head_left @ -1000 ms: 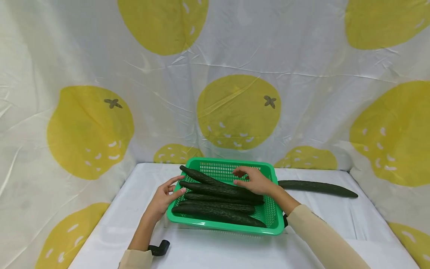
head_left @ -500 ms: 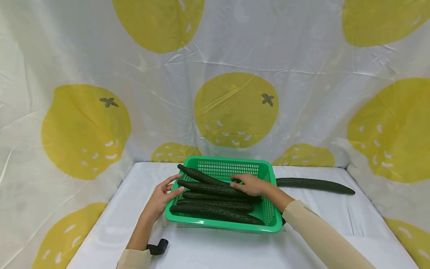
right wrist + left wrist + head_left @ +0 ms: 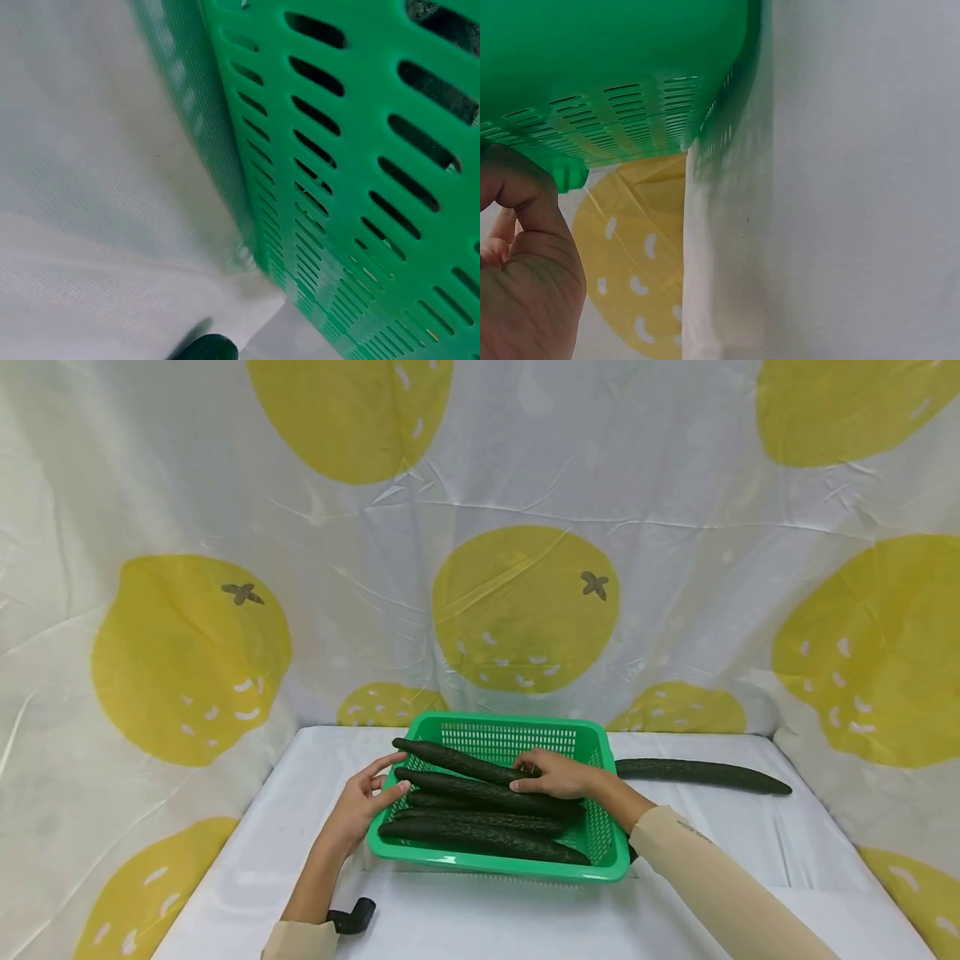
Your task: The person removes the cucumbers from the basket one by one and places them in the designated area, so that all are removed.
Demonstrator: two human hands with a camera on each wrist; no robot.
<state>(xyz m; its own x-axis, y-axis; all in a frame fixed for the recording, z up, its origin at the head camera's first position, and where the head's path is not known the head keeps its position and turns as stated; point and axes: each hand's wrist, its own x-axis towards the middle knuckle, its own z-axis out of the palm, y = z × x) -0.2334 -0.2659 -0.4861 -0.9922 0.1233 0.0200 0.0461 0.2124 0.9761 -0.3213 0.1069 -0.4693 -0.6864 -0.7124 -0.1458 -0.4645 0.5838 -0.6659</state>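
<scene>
A green plastic basket [image 3: 498, 864] with slotted walls holds several long dark-green cucumbers lying side by side. My left hand [image 3: 356, 806] grips its left rim, thumb over the edge; the left wrist view shows that hand [image 3: 529, 277] against the outside of the basket [image 3: 630, 45]. Inside, toward the back, my right hand [image 3: 558, 774] grips the rearmost cucumber [image 3: 457, 762] near its right part, which the hand covers. That cucumber's left end sticks out over the rim. In the right wrist view, the basket wall [image 3: 315, 225] hides the right hand.
One more cucumber [image 3: 705, 774] lies on the white-covered table [image 3: 465, 918], right of the basket. Behind the table hangs a cloth [image 3: 675, 610] printed with yellow lemons. A black mount [image 3: 354, 917] is strapped at the left wrist.
My right hand has lowered into the basket and taken hold of the rearmost cucumber, whose left end has swung down toward the front. The left hand stays at the rim.
</scene>
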